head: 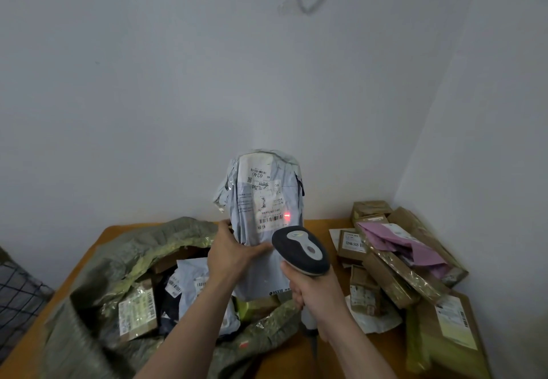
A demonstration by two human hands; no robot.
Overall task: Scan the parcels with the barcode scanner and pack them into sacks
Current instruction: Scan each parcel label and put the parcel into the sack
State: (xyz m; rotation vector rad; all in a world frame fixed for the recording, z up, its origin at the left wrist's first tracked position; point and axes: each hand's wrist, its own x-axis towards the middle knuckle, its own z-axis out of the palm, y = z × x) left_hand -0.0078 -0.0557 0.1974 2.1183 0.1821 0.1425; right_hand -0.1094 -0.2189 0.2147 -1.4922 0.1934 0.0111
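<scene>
Both hands occupied: left hand [229, 252] grips the upright grey plastic mailer parcel [267, 197]; right hand [314, 292] is curled round the grey-black handheld barcode scanner [302, 249], its red spot on the parcel's label. Open green woven sack [148, 248] lies beneath; brown cardboard boxes [394, 275] sit right of the scanner.

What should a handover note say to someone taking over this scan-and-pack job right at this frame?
Left hand: holds the grey parcel upright above the sack, label towards the scanner.
Right hand: grips the barcode scanner, aimed at the label; its red light sits at the end of the lower barcode. Whether it has read cannot be told.
Done: the sack lies open on the left of the table, several parcels already inside.
Left: drop this parcel in, then probably work through the pile of brown boxes and a pink mailer on the right.
</scene>
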